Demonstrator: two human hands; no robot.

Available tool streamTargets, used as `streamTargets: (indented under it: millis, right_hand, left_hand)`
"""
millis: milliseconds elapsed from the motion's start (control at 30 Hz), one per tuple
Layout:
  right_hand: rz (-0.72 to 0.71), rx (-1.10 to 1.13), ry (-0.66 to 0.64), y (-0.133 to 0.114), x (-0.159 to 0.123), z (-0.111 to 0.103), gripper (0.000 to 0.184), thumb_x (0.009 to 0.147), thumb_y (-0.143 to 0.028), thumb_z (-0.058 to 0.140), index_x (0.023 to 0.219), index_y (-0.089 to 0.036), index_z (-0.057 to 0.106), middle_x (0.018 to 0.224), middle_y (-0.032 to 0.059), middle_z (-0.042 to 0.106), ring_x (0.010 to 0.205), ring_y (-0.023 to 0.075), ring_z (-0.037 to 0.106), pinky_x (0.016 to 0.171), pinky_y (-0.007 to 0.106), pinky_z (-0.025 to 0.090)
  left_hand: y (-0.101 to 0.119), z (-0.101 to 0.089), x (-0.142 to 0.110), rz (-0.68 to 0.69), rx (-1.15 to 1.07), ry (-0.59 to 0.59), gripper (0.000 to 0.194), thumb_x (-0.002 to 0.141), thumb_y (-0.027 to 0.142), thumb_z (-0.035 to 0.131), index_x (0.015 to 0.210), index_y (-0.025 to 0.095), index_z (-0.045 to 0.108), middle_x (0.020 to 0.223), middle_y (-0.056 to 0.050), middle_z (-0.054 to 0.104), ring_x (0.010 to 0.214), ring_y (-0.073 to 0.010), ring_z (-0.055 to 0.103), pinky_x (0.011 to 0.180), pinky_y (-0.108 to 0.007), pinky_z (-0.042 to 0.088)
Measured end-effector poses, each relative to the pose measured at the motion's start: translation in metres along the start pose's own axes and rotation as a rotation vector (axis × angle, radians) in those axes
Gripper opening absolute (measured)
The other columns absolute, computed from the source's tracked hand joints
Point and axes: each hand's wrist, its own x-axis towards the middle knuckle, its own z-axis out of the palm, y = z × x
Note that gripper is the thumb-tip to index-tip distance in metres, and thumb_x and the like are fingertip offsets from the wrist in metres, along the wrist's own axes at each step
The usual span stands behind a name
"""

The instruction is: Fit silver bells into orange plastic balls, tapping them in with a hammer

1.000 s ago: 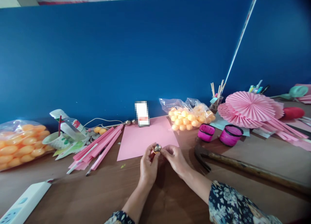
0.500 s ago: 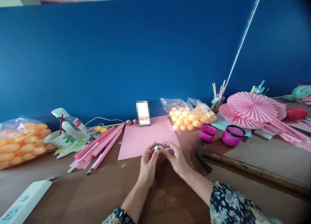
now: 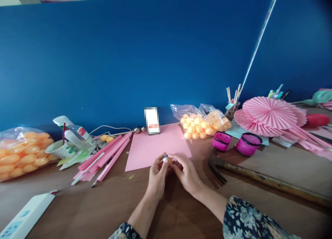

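Between my hands, over the near edge of the pink paper sheet [image 3: 158, 145], is a small shiny ball, silver [image 3: 165, 158] on its left side and orange on its right. My left hand [image 3: 156, 178] pinches the silver side with thumb and fingers. On the orange side, the fingers and thumb of my right hand [image 3: 188, 175] close round the ball. Fingers cover much of it, so I cannot tell whether it is one piece or a silver ball and an orange one together.
Bags of orange balls [image 3: 199, 126] [image 3: 28, 152] stand at both sides. Folded pink strips [image 3: 109, 154] lie left, near a power strip [image 3: 26, 213]. Rightward are two magenta rings [image 3: 248, 144], a hammer [image 3: 264, 178] and pink paper fans [image 3: 271, 114]. Two silver balls [image 3: 137, 130] sit by the blurred upright phone-like object [image 3: 152, 120].
The ball has turned in my fingers: less silver shows on top and more orange on the right. My right fingers have shifted slightly left over it.
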Motion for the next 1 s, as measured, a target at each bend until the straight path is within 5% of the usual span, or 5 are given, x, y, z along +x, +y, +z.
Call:
streamTargets:
  millis: [700, 900, 1000]
  right_hand:
    - [-0.030, -0.182, -0.007, -0.001, 0.000, -0.001, 0.028, 0.075, -0.014, 0.056, 0.101, -0.023, 0.056, 0.098, 0.0045, 0.060, 0.090, 0.0186, 0.055, 0.081, 0.034, 0.044]
    - [-0.032, -0.306, 0.107, 0.012, 0.007, -0.006, 0.024, 0.081, -0.022, 0.050, 0.105, -0.020, 0.051, 0.100, 0.0071, 0.058, 0.091, 0.0196, 0.054, 0.082, 0.035, 0.044]
    - [-0.076, -0.448, 0.050, 0.021, 0.009, -0.006, 0.024, 0.082, -0.019, 0.047, 0.105, -0.018, 0.053, 0.100, 0.0078, 0.059, 0.092, 0.0211, 0.052, 0.082, 0.036, 0.042]
  left_hand:
    - [0.001, -0.002, 0.001, -0.035, -0.025, 0.003, 0.038, 0.074, 0.031, 0.059, 0.109, 0.016, 0.052, 0.096, -0.008, 0.064, 0.088, -0.0187, 0.061, 0.076, -0.029, 0.049]
    - [0.009, -0.008, 0.009, 0.043, -0.114, 0.154, 0.033, 0.074, 0.034, 0.059, 0.102, 0.017, 0.055, 0.094, -0.007, 0.063, 0.078, -0.0157, 0.063, 0.067, -0.026, 0.052]
    - [0.012, -0.010, 0.011, 0.080, -0.123, 0.206, 0.034, 0.072, 0.033, 0.061, 0.102, 0.018, 0.056, 0.098, -0.007, 0.062, 0.077, -0.0140, 0.063, 0.065, -0.023, 0.052]
